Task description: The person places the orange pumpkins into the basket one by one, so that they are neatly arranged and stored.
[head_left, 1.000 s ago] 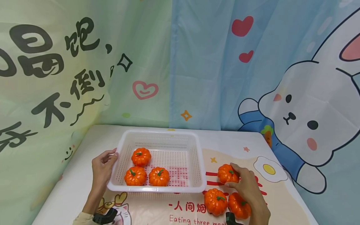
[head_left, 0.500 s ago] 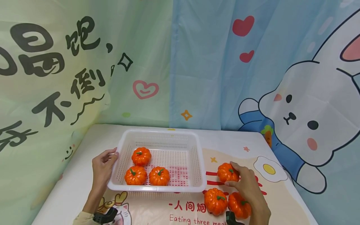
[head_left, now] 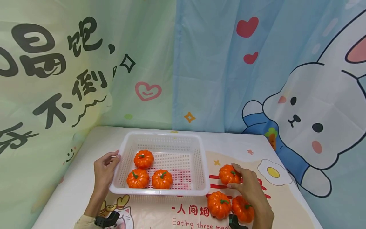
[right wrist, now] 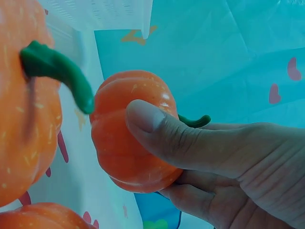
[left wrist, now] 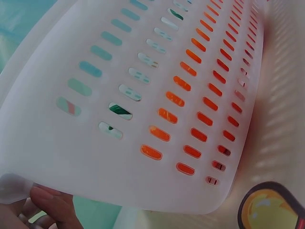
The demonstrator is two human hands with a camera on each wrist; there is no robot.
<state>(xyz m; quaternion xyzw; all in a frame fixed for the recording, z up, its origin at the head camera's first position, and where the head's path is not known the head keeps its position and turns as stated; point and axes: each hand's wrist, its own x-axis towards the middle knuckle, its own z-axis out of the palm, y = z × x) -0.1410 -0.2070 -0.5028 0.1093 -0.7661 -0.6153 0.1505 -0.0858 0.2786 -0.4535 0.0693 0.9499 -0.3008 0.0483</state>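
My left hand [head_left: 104, 170] pinches the left rim of a white plastic basket [head_left: 206, 168], thumb and fingers at its edge in the left wrist view. Inside, at the left, sit three toy pumpkins, orange with green stems: one behind [head_left: 144, 159] and two in front, left [head_left: 138, 179] and right [head_left: 161, 179]. Right of the basket, my right hand [head_left: 251, 187] grips another toy pumpkin [head_left: 227, 174], its thumb [right wrist: 145, 117] across the side in the right wrist view. Two more pumpkins, one left [head_left: 219, 205] and one right [head_left: 242, 209], lie on the table below that hand.
A printed cloth [head_left: 154, 213] with a cartoon cat and lettering covers the table. A fried-egg print [head_left: 274, 172] is at the right. Behind the table's far edge hangs a green and blue curtain [head_left: 200, 79] with a rabbit picture.
My right hand, with the pumpkin in its grip, has shifted slightly left and upward in the head view. The left hand and basket stay where they were.
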